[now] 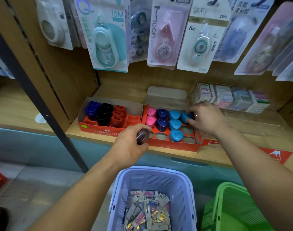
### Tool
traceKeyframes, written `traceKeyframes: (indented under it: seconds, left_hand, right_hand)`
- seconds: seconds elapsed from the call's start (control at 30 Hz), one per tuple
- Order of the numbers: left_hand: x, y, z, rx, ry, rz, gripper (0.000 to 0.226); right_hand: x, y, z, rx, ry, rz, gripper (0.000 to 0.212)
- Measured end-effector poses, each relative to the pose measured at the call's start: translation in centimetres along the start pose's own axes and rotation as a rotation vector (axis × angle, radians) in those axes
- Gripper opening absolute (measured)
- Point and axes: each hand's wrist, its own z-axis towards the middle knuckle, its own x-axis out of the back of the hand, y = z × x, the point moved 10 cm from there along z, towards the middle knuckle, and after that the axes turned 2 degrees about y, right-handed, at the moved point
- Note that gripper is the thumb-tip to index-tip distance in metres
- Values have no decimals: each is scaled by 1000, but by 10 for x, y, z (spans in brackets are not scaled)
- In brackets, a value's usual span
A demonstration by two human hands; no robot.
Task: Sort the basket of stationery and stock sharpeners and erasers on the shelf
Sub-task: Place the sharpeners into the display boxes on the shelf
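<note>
Our left hand is clenched round a dark maroon sharpener at the front-left corner of the red sharpener tray. The nearest empty socket sits directly behind that sharpener and is partly hidden by it. A second empty socket lies just to its right. We judge the coming move to be a short push forward and down. The left hand is much the nearer one for it. The sharpener's long axis seems to run from us toward the back of the tray, though blur makes this uncertain.

Our right hand is at the tray's back-right corner, its fingers pinching a light-blue sharpener. We cannot tell whether it is fully seated.

In the tray we count two pink sharpeners, two navy, four light-blue including the pinched one, and four empty sockets. The Faber-Castell box, touching the tray's left side, holds roughly two blue, three black and three red.

In front of the tray and below it stand two baskets. The lilac basket holds wrapped erasers, too many to count. The green basket is to its right.
</note>
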Motion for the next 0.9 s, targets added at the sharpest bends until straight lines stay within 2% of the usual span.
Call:
traceKeyframes:
  seconds: [0.13, 0.23, 0.33, 0.4, 0.5, 0.6, 0.77, 0.9]
  left_hand:
    - [-9, 5, -4, 38, -80, -115, 55]
    - [-10, 10, -5, 5, -82, -198, 54]
    - [-8, 14, -6, -30, -73, -288, 48]
    - [-6, 16, -8, -36, -76, -352, 41]
    - [-2, 18, -13, -31, -75, -436, 35]
    - [9, 18, -14, -53, 5, -437, 30]
    - [22, 9, -14, -7, 105, -451, 36]
    - [29, 5, -14, -26, 124, -423, 35]
  right_hand:
    - [20, -15, -34, -38, 144, 352, 20]
    - [21, -47, -61, -35, 74, 779, 12]
    - [29, -86, -79, 70, 13, 1004, 19]
    - [29, -99, -85, 84, -16, 1087, 23]
    - [31, -99, -86, 46, 1, 1146, 17]
    - [30, -97, -88, 28, -27, 1185, 19]
    - [17, -114, -91, 58, -164, 1210, 15]
    - [21, -123, -86, 82, -131, 1165, 7]
